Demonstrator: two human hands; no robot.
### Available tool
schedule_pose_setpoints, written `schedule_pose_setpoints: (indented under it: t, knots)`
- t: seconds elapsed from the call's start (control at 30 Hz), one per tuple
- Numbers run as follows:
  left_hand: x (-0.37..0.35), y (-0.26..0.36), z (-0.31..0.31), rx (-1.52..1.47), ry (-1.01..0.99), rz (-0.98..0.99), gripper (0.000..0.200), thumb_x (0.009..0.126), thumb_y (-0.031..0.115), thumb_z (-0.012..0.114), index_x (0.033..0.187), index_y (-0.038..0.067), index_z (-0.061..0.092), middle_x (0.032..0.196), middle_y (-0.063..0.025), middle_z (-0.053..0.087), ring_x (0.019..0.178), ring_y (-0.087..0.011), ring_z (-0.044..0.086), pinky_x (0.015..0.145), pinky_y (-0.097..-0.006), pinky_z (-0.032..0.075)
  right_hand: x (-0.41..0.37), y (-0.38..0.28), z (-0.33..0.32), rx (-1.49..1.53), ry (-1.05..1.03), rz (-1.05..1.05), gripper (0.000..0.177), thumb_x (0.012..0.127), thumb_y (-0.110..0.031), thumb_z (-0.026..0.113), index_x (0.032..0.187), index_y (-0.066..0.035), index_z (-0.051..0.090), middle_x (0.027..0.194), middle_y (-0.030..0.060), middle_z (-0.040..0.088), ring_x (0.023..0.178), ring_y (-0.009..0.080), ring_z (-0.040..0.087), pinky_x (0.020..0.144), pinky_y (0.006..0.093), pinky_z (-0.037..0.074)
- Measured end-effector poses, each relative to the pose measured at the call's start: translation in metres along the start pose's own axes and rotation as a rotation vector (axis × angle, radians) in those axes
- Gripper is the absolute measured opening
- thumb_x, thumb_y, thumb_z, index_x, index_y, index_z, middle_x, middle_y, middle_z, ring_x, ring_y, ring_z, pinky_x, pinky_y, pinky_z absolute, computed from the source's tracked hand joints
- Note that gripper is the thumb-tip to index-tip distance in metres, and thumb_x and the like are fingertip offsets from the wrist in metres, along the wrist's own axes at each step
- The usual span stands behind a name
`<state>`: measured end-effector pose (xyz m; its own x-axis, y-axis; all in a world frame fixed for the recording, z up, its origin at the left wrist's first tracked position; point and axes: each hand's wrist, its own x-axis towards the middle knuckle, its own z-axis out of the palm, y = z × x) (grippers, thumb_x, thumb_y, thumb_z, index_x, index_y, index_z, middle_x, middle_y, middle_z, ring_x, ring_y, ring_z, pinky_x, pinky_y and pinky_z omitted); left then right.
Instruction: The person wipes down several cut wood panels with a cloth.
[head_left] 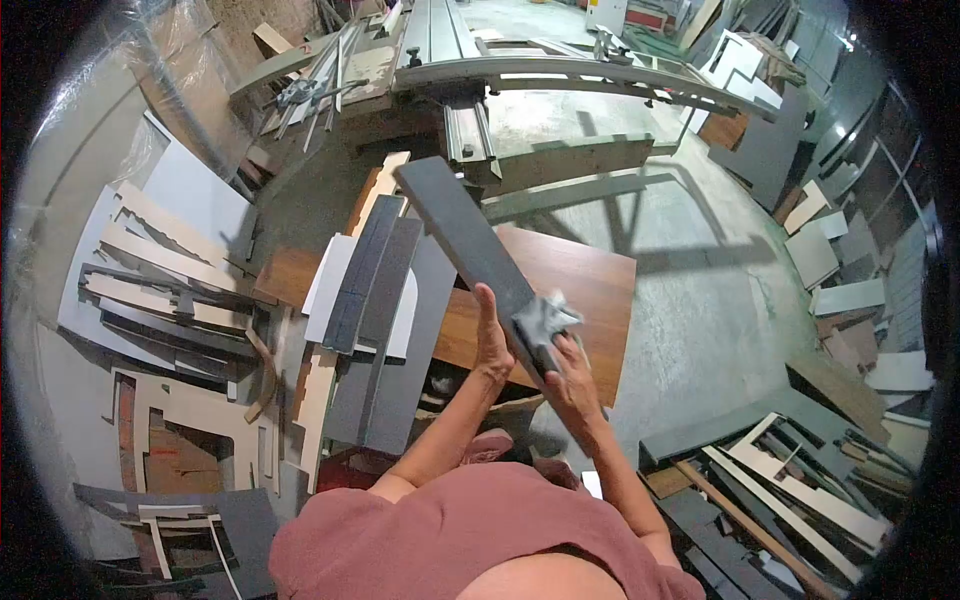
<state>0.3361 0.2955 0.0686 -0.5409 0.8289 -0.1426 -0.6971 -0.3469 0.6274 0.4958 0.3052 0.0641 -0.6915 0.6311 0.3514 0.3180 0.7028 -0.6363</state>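
Moderately bright, even light is recorded, strongest toward the top. Long soft shadows are cast across the concrete floor (720, 320). Heavy fisheye bending is noted at the edges; corners are blacked out. The centre is rendered sharp.

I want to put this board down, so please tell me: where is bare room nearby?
Bare: the brown tabletop right of the dark grey board, up to its right edge, and the concrete floor beyond. Crowded: the stacked grey strips on the table's left, and the offcut piles on the floor at left and lower right.

stacked boards (375, 280) crowd left; table (590, 280) bare right
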Motion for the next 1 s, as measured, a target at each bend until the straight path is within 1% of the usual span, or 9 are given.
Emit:
schedule_pose_setpoints:
  t: [0.17,0.2,0.27,0.4,0.5,0.57,0.6,0.8,1.0]
  knots:
    - [-0.035,0.0,0.016,-0.09,-0.282,-0.059,0.071,0.077,0.062,0.035,0.121,0.006,0.033,0.116,-0.0076,0.041,0.105,-0.0201,0.041,0.091,-0.0329,0.032,0.084,-0.033,0.001,-0.065,-0.037,-0.2,0.047,0.086,-0.036,0.033,0.119,-0.003,0.039,0.126,0.0214,0.028,0.12,0.0379,0.02,0.099,0.044,0.017]
    - [-0.047,0.005,0.026,0.112,-0.353,0.143,0.071,0.078,0.062,0.033,0.122,0.006,0.032,0.116,-0.0076,0.041,0.105,-0.0197,0.041,0.09,-0.0323,0.033,0.104,-0.035,0.001,-0.098,-0.035,-0.216,0.05,0.086,-0.038,0.03,0.119,-0.001,0.038,0.126,0.0227,0.028,0.121,0.0383,0.019,0.099,0.044,0.015]
    - [-0.032,-0.019,0.002,0.031,-0.269,-0.103,0.065,0.081,0.058,0.033,0.12,0.006,0.035,0.109,-0.0076,0.045,0.099,-0.019,0.045,0.083,-0.0311,0.037,0.141,-0.033,0.004,-0.135,-0.011,-0.261,0.047,0.086,-0.037,0.033,0.119,-0.005,0.04,0.127,0.0217,0.028,0.121,0.0382,0.018,0.099,0.0444,0.016]
    - [-0.053,-0.004,0.007,0.198,-0.312,-0.205,0.057,0.081,0.053,0.038,0.114,0.007,0.041,0.101,-0.0065,0.049,0.091,-0.0188,0.048,0.078,-0.0317,0.04,0.193,-0.039,0.01,-0.28,0.009,-0.325,0.043,0.085,-0.036,0.037,0.12,-0.01,0.04,0.127,0.0202,0.03,0.12,0.0377,0.021,0.099,0.0433,0.017]
    - [-0.066,0.009,0.02,0.169,-0.076,-0.363,0.051,0.078,0.049,0.046,0.107,0.007,0.045,0.095,-0.0059,0.051,0.086,-0.0189,0.05,0.075,-0.0337,0.041,0.205,-0.033,0.023,-0.235,0.114,-0.31,0.038,0.083,-0.032,0.042,0.117,-0.014,0.042,0.123,0.0179,0.035,0.116,0.0357,0.03,0.095,0.046,0.025]
    - [-0.055,-0.004,-0.005,-0.014,-0.113,-0.421,0.049,0.075,0.045,0.053,0.105,0.007,0.047,0.095,-0.0069,0.052,0.088,-0.0194,0.05,0.076,-0.0349,0.042,0.195,-0.029,0.022,-0.167,0.075,-0.113,0.037,0.083,-0.025,0.044,0.117,-0.009,0.041,0.119,0.0171,0.039,0.107,0.034,0.04,0.088,0.0389,0.036]
    - [-0.051,-0.005,-0.01,-0.017,-0.115,-0.412,0.049,0.075,0.045,0.053,0.105,0.007,0.047,0.095,-0.0069,0.052,0.088,-0.0194,0.05,0.076,-0.0349,0.042,0.187,-0.019,0.029,-0.15,0.177,-0.155,0.034,0.079,-0.018,0.048,0.112,-0.009,0.043,0.107,0.0171,0.045,0.094,0.0353,0.047,0.08,0.0401,0.04]
    - [-0.039,-0.001,-0.02,-0.185,0.045,-0.252,0.051,0.074,0.044,0.056,0.108,0.007,0.047,0.1,-0.0069,0.053,0.092,-0.0216,0.05,0.085,-0.0375,0.038,0.093,-0.004,0.029,-0.1,-0.016,0.03,0.031,0.081,-0.017,0.046,0.11,-0.006,0.044,0.099,0.0197,0.048,0.089,0.0364,0.049,0.073,0.042,0.042]
    - [-0.021,0.004,-0.072,-0.18,0.152,-0.094,0.056,0.075,0.046,0.055,0.112,0.007,0.042,0.107,-0.006,0.049,0.099,-0.021,0.046,0.086,-0.036,0.037,-0.03,0.022,-0.007,0.179,-0.247,0.341,0.032,0.085,-0.019,0.038,0.109,0.0,0.044,0.102,0.0222,0.051,0.097,0.0359,0.047,0.083,0.0348,0.036]
